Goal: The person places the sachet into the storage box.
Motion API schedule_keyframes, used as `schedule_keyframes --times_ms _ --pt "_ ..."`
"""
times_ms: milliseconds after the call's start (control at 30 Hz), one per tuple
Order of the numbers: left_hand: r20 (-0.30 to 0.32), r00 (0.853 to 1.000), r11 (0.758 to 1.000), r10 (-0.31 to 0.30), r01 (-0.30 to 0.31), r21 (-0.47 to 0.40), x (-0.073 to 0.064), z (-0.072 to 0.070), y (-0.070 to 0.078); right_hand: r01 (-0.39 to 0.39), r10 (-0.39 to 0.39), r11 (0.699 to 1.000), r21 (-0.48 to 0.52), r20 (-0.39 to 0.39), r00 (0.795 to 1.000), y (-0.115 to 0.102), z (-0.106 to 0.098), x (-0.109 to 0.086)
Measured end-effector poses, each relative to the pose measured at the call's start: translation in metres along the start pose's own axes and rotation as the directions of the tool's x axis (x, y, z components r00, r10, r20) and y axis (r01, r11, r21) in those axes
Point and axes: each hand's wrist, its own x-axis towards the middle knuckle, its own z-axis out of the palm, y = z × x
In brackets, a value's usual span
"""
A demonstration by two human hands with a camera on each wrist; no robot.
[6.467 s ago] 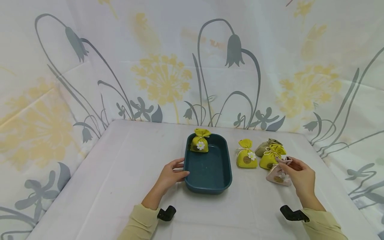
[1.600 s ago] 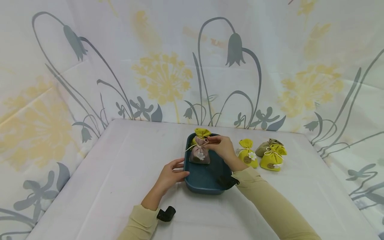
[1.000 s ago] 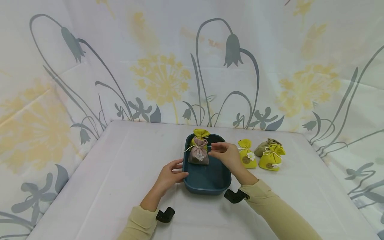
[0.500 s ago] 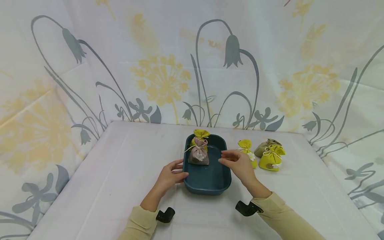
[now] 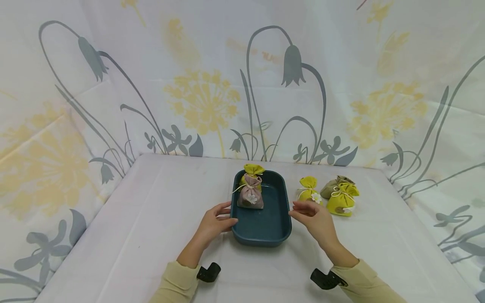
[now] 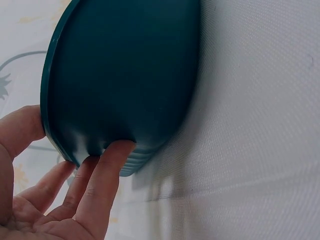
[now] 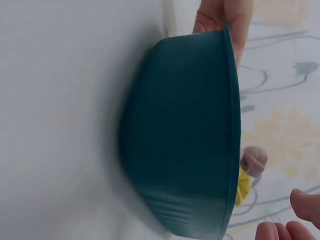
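A dark teal plastic basin (image 5: 260, 223) stands on the white cloth. My left hand (image 5: 213, 221) holds its left side, thumb at the rim and fingers against the outer wall in the left wrist view. Inside, a mauve drawstring pouch (image 5: 251, 194) with a white flower sits upright before a yellow pouch (image 5: 254, 169), partly hiding it. My right hand (image 5: 316, 221), fingers loosely bent and holding nothing, is beside the basin's right rim. Just behind it is another yellow pouch (image 5: 308, 185), partly covered by the hand in the head view.
Farther right, a yellow pouch (image 5: 342, 202) tied with white cord leans close to an olive-brown pouch (image 5: 331, 187). A flower-printed cloth (image 5: 212, 42) rises behind the white-covered table (image 5: 170, 189). Black wrist cameras (image 5: 326, 278) are worn at both cuffs.
The mauve pouch went from the right-hand group into the basin, in front of the yellow one. My right hand let it go and drew back right; my left hand stayed at the basin.
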Motion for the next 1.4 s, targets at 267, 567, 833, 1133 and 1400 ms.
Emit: schedule_keyframes --times_ms 267,567,833,1133,1400 --pt "0.001 1.000 1.000 0.006 -0.006 0.005 0.000 0.000 0.001 -0.005 0.007 1.000 0.029 -0.063 0.998 0.012 -0.018 -0.012" --pt "0.000 1.000 1.000 0.006 -0.006 -0.004 -0.001 0.001 0.002 0.019 -0.027 0.999 -0.048 -0.171 0.985 0.028 -0.040 -0.019" --pt "0.000 1.000 1.000 0.007 -0.007 0.001 -0.001 0.001 -0.001 0.046 -0.064 0.996 -0.077 -0.245 0.968 0.040 -0.056 -0.023" --pt "0.001 1.000 1.000 -0.004 0.004 -0.004 0.000 0.002 -0.001 0.017 -0.049 0.995 -0.094 -0.349 0.936 0.050 -0.072 -0.017" --pt "-0.003 1.000 1.000 0.008 -0.008 -0.004 0.002 0.001 -0.002 -0.001 -0.053 0.991 -0.131 -0.410 0.910 0.056 -0.083 -0.007"
